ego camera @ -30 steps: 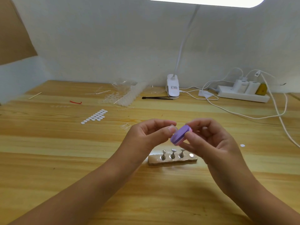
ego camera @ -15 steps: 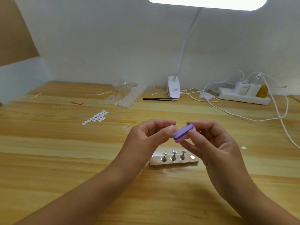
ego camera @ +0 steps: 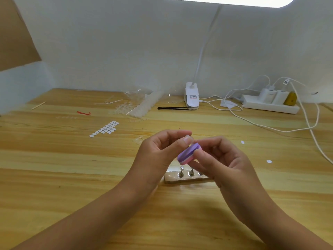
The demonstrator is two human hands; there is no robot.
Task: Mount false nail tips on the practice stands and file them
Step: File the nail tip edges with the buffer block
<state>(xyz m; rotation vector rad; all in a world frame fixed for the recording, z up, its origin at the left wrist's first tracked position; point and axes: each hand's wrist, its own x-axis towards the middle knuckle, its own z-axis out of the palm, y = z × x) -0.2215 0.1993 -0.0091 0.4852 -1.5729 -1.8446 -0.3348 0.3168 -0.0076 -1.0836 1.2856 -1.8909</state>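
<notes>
**Filing stroke lined up**

The left hand [ego camera: 161, 152] pinches a clear nail tip [ego camera: 189, 137] in a narrow grip. The right hand [ego camera: 227, 165] holds the purple file block [ego camera: 187, 153] just below it, long axis slanting up toward the tip. The stand [ego camera: 172, 179] sits on the bench [ego camera: 72, 177] beneath.

- The practice stand base [ego camera: 173, 178] vanishes at its 3 o'clock end behind the right hand [ego camera: 225, 163].
- The purple buffer block [ego camera: 186, 154] has its 2 o'clock end under that hand's fingers [ego camera: 200, 153].
- The clear nail tip [ego camera: 188, 136], pinched by the left hand [ego camera: 158, 152], is a blurred sliver.
- The lamp head [ego camera: 230, 0] is cut off at 12 o'clock.
- The label on the lamp clamp [ego camera: 192, 95] is too small to read.
</notes>
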